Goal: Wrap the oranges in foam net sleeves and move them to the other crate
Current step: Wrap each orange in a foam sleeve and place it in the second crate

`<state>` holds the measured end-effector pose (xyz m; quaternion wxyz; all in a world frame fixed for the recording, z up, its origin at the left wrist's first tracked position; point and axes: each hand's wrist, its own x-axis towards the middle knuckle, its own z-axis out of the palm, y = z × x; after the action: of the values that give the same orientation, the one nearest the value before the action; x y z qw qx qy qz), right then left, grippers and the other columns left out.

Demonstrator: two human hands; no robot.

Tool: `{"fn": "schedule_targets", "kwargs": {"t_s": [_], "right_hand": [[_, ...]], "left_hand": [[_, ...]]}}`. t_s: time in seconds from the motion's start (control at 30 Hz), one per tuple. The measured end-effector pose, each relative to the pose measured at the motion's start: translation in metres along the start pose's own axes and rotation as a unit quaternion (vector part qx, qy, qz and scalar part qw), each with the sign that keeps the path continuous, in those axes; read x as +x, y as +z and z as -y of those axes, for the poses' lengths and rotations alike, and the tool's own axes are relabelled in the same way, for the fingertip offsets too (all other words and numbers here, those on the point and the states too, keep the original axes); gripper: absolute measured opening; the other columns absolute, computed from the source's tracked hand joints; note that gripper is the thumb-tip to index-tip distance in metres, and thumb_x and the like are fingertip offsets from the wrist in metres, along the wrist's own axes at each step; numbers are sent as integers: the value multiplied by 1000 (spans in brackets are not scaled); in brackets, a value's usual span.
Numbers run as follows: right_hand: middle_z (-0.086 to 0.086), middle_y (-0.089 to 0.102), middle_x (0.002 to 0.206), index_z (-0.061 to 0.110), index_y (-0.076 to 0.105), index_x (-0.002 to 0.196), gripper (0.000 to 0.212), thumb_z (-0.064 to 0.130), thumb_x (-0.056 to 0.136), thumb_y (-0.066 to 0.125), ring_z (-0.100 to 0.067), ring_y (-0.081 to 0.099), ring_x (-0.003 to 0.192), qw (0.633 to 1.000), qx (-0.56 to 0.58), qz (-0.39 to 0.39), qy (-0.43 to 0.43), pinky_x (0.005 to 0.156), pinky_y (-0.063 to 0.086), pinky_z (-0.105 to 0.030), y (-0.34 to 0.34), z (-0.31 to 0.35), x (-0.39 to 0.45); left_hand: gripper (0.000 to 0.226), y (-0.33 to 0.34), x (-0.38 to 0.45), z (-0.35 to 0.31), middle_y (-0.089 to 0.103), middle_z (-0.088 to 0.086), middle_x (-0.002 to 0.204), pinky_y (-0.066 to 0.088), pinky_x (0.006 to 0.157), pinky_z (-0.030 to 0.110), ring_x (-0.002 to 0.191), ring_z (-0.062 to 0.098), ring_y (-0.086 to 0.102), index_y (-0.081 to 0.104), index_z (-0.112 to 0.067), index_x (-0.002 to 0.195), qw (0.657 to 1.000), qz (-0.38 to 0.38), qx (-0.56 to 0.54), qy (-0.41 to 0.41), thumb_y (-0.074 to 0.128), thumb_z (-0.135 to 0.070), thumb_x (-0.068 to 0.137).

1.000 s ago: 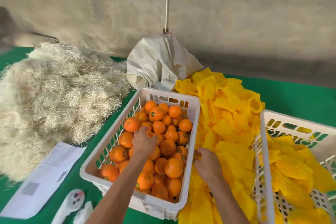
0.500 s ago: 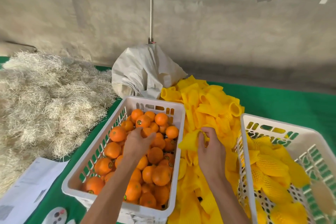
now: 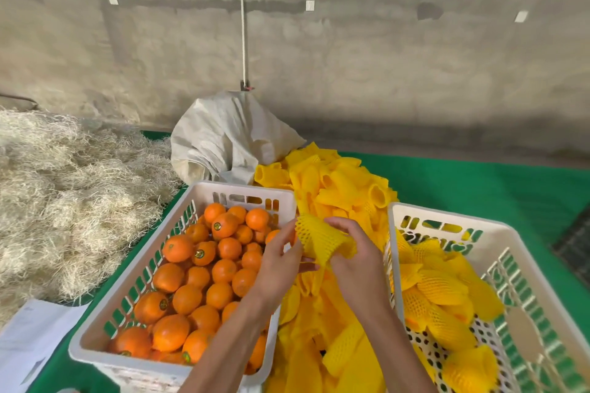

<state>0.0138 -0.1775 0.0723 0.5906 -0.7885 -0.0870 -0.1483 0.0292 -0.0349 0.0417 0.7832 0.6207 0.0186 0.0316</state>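
Right, both hands are up over the gap between the two crates, working one yellow foam net sleeve (image 3: 321, 241). The right hand (image 3: 357, 268) grasps the sleeve's right end: thumb and forefinger curl over the top edge, the rest of the fingers are bunched under it. The left hand (image 3: 276, 265) sits at the sleeve's left, open mouth, fingers curled, with what looks like an orange (image 3: 292, 238) held in them; only a sliver of orange shows between the fingertips and the net, so I can't tell how far it is in. The sleeve lies roughly level between the two hands, mouth toward the left hand.

Left white crate (image 3: 143, 268) holds the loose oranges (image 3: 204, 271), several with small stickers. Right white crate (image 3: 498, 230) holds already sleeved oranges (image 3: 437, 287) piled at its left side. Between the crates a heap of spare yellow sleeves (image 3: 338, 185) runs from the far side down to the near edge, directly below the hands.

Everything sits on a green table cover (image 3: 479, 182). Beige sack (image 3: 230, 137) behind the left crate, pile of pale straw-like fibre (image 3: 70, 195) at far left, white papers (image 3: 28, 341) at the near left corner.
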Motion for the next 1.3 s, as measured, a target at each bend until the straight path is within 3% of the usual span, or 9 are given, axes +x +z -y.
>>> {"fn": "schedule_targets", "kwargs": {"t_s": [0.2, 0.3, 0.4, 0.5, 0.6, 0.7, 0.83, 1.07, 1.3], "right_hand": [[13, 63, 110, 31, 71, 110, 45, -3, 81, 66, 2, 58, 89, 993, -100, -62, -10, 62, 44, -9, -22, -9, 7], [11, 61, 111, 27, 72, 110, 40, 0, 80, 72, -4, 58, 95, 988, -141, -63, -20, 68, 44, -9, -21, -12, 7], [13, 66, 111, 31, 73, 110, 35, 8, 84, 73, -7, 63, 101, 994, -99, -39, -12, 74, 47, -9, -18, -15, 3], [23, 71, 113, 47, 71, 105, 39, 11, 92, 66, 3, 64, 106, 999, 15, 23, 40, 81, 51, -9, -18, -11, 0], [15, 76, 109, 37, 77, 105, 42, -1, 95, 61, -4, 70, 105, 986, 131, 31, 95, 79, 54, -15, -27, -14, 6], [-9, 76, 114, 10, 73, 116, 30, -5, 98, 55, -22, 73, 105, 892, 382, 49, 237, 75, 60, -27, -31, -14, 11], [-13, 76, 108, 0, 65, 122, 33, 6, 89, 60, -21, 75, 90, 777, 522, 32, 351, 67, 63, -28, -34, -19, 11], [-9, 68, 95, 15, 68, 91, 8, 16, 85, 64, -27, 62, 89, 853, 358, 16, 380, 71, 48, -37, -35, -26, 19], [-7, 54, 81, 23, 53, 73, 9, 23, 76, 62, -26, 54, 80, 859, 322, -21, 397, 68, 44, -37, -34, -39, 20]], "left_hand": [[31, 11, 0, -3, 68, -6, 131, 60, 75, 35, 94, 24, 73, 62, -46, 134, 998, -35, -27, -41, 51, -51, 106], [80, 18, -10, -2, 61, -14, 140, 60, 85, 34, 115, 18, 70, 48, -50, 146, 997, 61, 6, -42, 78, -72, 76], [107, 28, -16, 1, 58, -14, 145, 56, 104, 40, 126, 11, 64, 36, -47, 155, 993, 98, 41, -44, 93, -58, 65], [84, 27, -15, 0, 60, -7, 147, 49, 111, 44, 132, 16, 61, 40, -38, 155, 991, 120, -3, -66, 84, -41, 84], [41, 20, -15, 6, 66, 9, 137, 54, 100, 43, 125, 29, 63, 58, -18, 142, 991, 84, 38, -99, 64, -17, 102], [26, 18, -15, 10, 70, 12, 124, 58, 93, 37, 114, 30, 68, 67, -13, 125, 987, 55, -9, -153, 68, -18, 100], [45, 17, -18, 4, 66, 17, 137, 61, 82, 41, 105, 33, 70, 55, -17, 144, 964, 82, -204, -150, 52, -29, 101], [41, 19, -30, 17, 68, 19, 132, 60, 79, 50, 100, 29, 73, 74, -13, 124, 922, 106, -273, -254, 53, -34, 97], [53, 33, -28, 16, 68, 24, 131, 65, 72, 48, 99, 35, 74, 59, -2, 137, 907, 98, -274, -303, 62, -27, 90]]}}
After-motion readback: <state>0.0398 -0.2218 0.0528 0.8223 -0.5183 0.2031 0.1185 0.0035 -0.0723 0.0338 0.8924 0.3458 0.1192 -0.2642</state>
